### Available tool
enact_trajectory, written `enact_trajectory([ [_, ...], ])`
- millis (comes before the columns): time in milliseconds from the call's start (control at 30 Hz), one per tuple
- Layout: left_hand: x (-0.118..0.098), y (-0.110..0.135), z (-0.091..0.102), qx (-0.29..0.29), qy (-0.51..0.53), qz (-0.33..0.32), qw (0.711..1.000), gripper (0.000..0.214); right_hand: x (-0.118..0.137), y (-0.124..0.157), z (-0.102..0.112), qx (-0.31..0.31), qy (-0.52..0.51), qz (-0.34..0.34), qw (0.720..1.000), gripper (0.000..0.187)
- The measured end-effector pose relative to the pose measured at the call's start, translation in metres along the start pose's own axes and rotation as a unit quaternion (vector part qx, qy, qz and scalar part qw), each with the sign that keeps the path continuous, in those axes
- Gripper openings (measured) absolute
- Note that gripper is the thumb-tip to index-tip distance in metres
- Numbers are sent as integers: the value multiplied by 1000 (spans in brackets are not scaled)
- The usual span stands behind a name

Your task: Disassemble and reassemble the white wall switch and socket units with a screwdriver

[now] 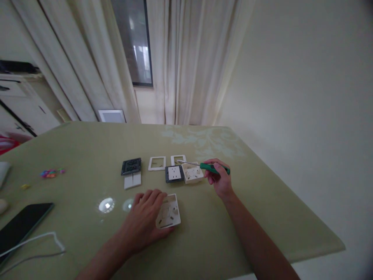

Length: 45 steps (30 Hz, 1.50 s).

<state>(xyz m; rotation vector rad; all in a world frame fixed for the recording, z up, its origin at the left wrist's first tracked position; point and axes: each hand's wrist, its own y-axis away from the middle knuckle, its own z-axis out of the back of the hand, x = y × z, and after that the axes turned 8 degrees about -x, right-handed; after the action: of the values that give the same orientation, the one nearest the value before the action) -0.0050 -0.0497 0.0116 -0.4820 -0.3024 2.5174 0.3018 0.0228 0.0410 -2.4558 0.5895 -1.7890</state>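
Note:
My left hand (148, 214) grips a white square wall-socket back box (170, 212) by its left side, its open face turned up. In my right hand (219, 177) is a screwdriver (208, 167) with a green handle, its metal shaft pointing left. Below the shaft sits a second white back box (192, 174). Touching that box on its left is a socket panel (174, 173) with a dark edge and white face. Two white frames, a left one (157, 169) and a right one (173, 160), lie just behind. Further left, a dark switch module (131, 166) rests by white rocker plates (132, 181).
A phone (26, 219) and a white cable (55, 234) lie at the table's left. Small colourful pieces (49, 174) and a yellow bit (25, 186) are behind them. The table (96, 151) ends at curtains (198, 77) and a wall (305, 97) on the right.

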Motion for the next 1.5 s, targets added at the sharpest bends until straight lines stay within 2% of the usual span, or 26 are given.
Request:
enact_trajectory([
  [67, 4, -14, 4, 12, 21, -13, 1000, 84, 0, -1, 0, -9, -1, 5, 1000, 36],
  [100, 10, -25, 8, 12, 20, -7, 1000, 78, 0, -2, 1, -14, -2, 8, 1000, 36],
  [167, 29, -52, 14, -5, -24, 46, 999, 51, -1, -3, 1, -24, -4, 15, 1000, 37],
  [233, 51, -81, 17, -20, -93, 103, 990, 40, -2, -5, 3, -34, -6, 22, 999, 39],
  [333, 76, -114, 13, 8, -106, 99, 989, 27, -4, -7, 4, -41, -7, 27, 999, 40],
  [400, 86, -125, 8, 32, -107, 89, 990, 22, -5, -8, 5, -44, -7, 30, 999, 40],
  [567, 96, -131, 4, 66, -105, 81, 989, 21, -7, -9, 6, -51, -12, 33, 998, 41],
  [733, 106, -130, 11, 89, -104, 78, 987, 24, -7, -8, 5, -51, -13, 31, 998, 41],
  [833, 125, -127, 24, 80, -117, 105, 984, 44, -7, -8, 5, -52, -12, 33, 998, 40],
  [967, 159, -119, 46, 84, -136, 172, 972, 89, -6, -9, 5, -53, -9, 37, 998, 41],
  [1033, 172, -116, 54, 100, -134, 191, 967, 95, -6, -9, 5, -53, -7, 38, 998, 41],
  [1100, 178, -114, 57, 111, -128, 194, 966, 90, -6, -8, 5, -50, -5, 39, 998, 42],
  [1233, 176, -114, 58, 100, -125, 180, 971, 68, -6, -8, 4, -47, -4, 37, 998, 42],
  [1333, 161, -110, 59, 55, -136, 183, 972, 73, -5, -8, 4, -45, -3, 35, 998, 42],
  [1433, 130, -97, 58, -23, -120, 161, 979, 85, -1, -6, 1, -35, 3, 30, 999, 45],
  [1500, 100, -83, 53, -125, -27, 65, 990, 79, 2, 0, -5, -17, 8, 23, 1000, 54],
])
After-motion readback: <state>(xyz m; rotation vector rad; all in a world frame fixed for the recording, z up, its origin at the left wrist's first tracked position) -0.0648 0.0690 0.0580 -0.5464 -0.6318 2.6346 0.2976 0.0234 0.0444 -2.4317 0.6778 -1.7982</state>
